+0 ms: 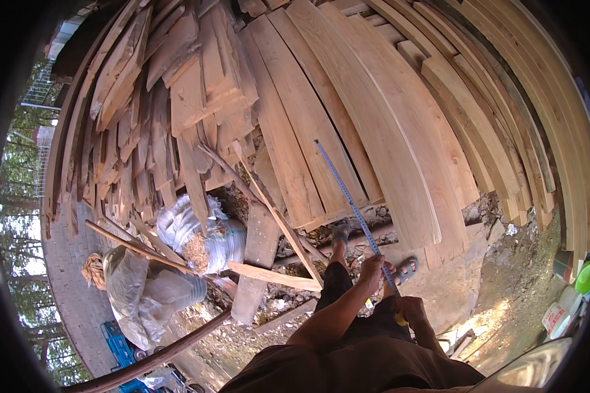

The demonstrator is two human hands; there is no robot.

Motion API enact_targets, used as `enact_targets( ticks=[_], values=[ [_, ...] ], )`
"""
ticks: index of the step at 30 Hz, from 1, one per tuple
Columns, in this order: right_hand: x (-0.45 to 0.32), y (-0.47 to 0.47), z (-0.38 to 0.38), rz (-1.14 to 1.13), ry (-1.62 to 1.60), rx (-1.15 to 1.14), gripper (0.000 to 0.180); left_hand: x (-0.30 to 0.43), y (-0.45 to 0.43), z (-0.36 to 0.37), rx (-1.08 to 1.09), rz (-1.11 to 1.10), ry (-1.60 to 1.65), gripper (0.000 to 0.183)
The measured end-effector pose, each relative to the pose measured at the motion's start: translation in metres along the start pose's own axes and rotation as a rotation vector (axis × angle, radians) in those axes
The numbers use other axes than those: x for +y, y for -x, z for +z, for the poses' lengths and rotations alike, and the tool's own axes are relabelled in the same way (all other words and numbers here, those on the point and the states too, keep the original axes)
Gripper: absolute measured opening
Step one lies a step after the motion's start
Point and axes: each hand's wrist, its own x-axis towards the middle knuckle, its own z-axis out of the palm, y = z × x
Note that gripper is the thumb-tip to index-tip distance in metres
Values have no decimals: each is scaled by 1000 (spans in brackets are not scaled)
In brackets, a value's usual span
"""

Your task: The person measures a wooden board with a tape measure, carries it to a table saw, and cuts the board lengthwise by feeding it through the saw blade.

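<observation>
A steel tape measure's blade (351,202) stretches from near my body out over the wide wooden planks (300,123), its free end above one plank. Partway along the blade, my left hand (372,273) grips it between thumb and fingers. Closer to my waist, my right hand (411,310) is closed around the tape measure's yellow case (400,318), which is partly hidden by the fingers. To the right of the blade lies a long pale board (398,162) on top of the stack. Whether the tape's end touches the wood cannot be told.
Rough offcuts (191,93) are piled at the left, above a white woven sack (221,245) of shavings. Loose sticks (275,275) cross the rubble near my feet. Long boards (536,98) stand stacked at the right, with a green basin (585,277) below. Blue tools (115,344) lie lower left.
</observation>
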Motion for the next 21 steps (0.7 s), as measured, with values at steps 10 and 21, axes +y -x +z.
enact_targets(
  ticks=[10, 21],
  values=[
    [167, 163, -160, 501, -218, 355, 15, 301, -150, 25, 326, 366, -43, 13],
    [-65, -239, 109, -96, -372, 258, 11, 212, -80, -47, 49, 338, -562, 65]
  ],
)
